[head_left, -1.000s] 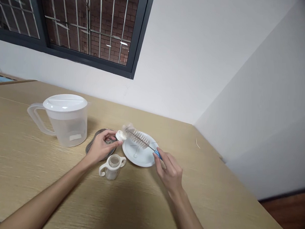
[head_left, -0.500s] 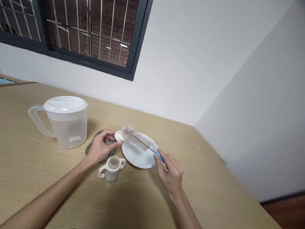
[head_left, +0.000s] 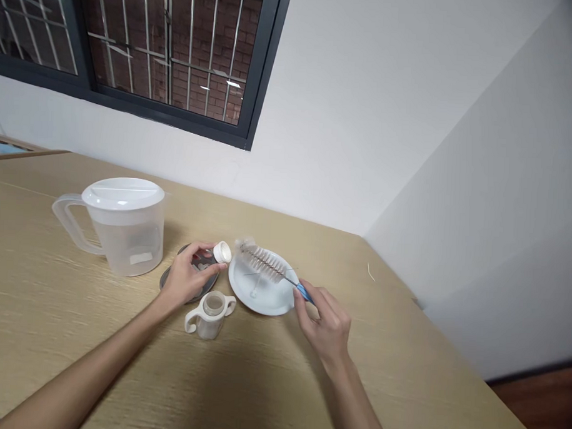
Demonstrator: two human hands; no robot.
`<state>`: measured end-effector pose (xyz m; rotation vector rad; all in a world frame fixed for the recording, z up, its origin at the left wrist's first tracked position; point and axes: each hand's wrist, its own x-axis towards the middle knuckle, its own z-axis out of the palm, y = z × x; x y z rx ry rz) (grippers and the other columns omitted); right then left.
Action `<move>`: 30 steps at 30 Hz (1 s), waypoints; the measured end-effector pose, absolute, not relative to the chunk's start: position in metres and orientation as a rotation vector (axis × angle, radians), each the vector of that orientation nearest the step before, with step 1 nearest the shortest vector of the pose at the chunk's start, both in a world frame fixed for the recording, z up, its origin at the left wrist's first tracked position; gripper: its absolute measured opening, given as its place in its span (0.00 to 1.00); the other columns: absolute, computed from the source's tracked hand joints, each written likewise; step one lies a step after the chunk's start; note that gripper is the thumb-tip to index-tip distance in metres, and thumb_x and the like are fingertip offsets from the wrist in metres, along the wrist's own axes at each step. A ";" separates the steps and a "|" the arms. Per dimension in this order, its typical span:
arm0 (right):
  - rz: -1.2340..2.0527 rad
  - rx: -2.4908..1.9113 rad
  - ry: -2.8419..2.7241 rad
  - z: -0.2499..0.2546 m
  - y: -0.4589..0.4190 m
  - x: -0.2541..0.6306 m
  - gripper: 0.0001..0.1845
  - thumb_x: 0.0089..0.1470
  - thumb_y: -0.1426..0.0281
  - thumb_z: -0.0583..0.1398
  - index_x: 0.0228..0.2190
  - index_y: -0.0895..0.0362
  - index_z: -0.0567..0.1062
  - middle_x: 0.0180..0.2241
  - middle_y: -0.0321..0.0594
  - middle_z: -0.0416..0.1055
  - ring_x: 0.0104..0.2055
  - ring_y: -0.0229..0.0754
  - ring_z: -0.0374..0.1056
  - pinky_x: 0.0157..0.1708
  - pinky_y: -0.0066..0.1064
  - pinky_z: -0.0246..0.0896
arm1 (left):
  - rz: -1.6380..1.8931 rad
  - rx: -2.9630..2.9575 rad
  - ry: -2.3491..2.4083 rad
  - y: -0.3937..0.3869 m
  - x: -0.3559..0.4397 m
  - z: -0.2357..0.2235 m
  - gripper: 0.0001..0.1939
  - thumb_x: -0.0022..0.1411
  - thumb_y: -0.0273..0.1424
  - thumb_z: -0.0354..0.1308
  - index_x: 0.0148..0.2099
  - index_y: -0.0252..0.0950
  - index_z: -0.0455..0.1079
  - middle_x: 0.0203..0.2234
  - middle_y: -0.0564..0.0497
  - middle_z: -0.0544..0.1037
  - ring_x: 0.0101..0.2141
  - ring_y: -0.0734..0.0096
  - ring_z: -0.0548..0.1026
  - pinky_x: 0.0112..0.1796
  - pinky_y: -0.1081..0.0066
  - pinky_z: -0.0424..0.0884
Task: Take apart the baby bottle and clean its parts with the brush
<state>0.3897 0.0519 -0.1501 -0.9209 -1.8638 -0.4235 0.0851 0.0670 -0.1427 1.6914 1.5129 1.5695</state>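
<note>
My left hand point(head_left: 188, 279) pinches a small white bottle cap point(head_left: 223, 252) between thumb and fingers, its hollow side turned toward the right. My right hand point(head_left: 326, 322) is closed on the blue handle of a bottle brush point(head_left: 265, 264). The brush's white bristles point left over a white plate point(head_left: 271, 306), with the tip a little apart from the cap. In front of my left hand stands an uncapped baby bottle point(head_left: 210, 324) with two cream handles. A dark tray point(head_left: 166, 279) lies partly hidden under my left hand, with small clear pieces on it.
A translucent lidded pitcher point(head_left: 130, 246) with liquid in it stands on the left of the wooden table point(head_left: 135, 372). Thin wire-like brushes point(head_left: 254, 293) lie on the plate. A pale strand point(head_left: 371, 272) lies to the right. The wall and a barred window rise behind.
The brush has drawn back to the right, away from the cap. My left hand has tilted the cap so its hollow side shows more.
</note>
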 end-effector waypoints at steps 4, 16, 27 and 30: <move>-0.385 -0.884 -1.831 -0.149 0.051 0.388 0.16 0.55 0.76 0.63 0.46 0.57 0.75 0.33 0.41 0.76 0.32 0.38 0.71 0.34 0.30 0.66 | 1.568 1.696 1.519 0.067 0.085 -0.142 0.24 0.52 0.45 0.67 0.46 0.37 0.73 0.40 0.47 0.79 0.40 0.62 0.75 0.43 0.64 0.69; -0.478 -0.915 -1.887 -0.152 0.054 0.392 0.18 0.55 0.77 0.63 0.48 0.57 0.74 0.34 0.41 0.76 0.34 0.39 0.72 0.36 0.31 0.67 | 1.572 1.675 1.484 0.066 0.085 -0.143 0.25 0.51 0.45 0.68 0.47 0.37 0.73 0.39 0.47 0.79 0.40 0.61 0.75 0.43 0.63 0.69; -0.317 -0.865 -1.874 -0.151 0.049 0.382 0.15 0.58 0.74 0.61 0.47 0.56 0.75 0.32 0.42 0.76 0.31 0.39 0.72 0.32 0.30 0.68 | 1.561 1.692 1.518 0.066 0.085 -0.142 0.24 0.51 0.46 0.67 0.46 0.37 0.73 0.38 0.47 0.79 0.39 0.62 0.76 0.43 0.64 0.70; -0.333 -0.869 -1.900 -0.151 0.049 0.381 0.16 0.57 0.75 0.61 0.48 0.56 0.75 0.32 0.41 0.76 0.30 0.38 0.72 0.32 0.29 0.68 | 1.558 1.740 1.471 0.065 0.086 -0.143 0.23 0.52 0.45 0.67 0.47 0.38 0.73 0.42 0.47 0.79 0.41 0.61 0.76 0.44 0.63 0.70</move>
